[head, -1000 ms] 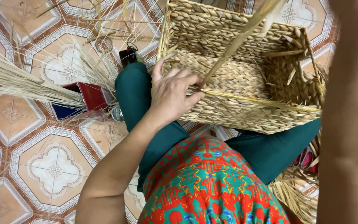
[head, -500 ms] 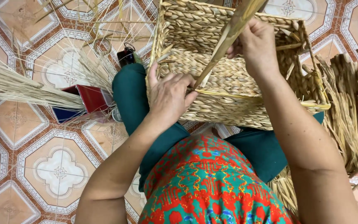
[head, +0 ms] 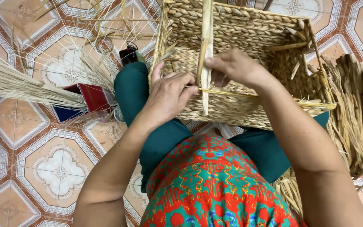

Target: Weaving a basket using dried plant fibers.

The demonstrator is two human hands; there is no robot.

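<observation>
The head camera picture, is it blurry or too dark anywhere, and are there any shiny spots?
In the head view the light is soft and even, with no dark patches; the woven basket and both hands, left hand and right hand, look sharp; only faint shadows lie under the hands; the floor tiles show a mild sheen but no harsh glare; the thin straw bundle at the left edge looks slightly soft.

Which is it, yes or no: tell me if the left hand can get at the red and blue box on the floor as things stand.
Probably yes. The left hand rests on the woven basket's near rim, and the red and blue box lies on the tiles just beyond the left knee, with only loose pale straw lying across it.
</observation>
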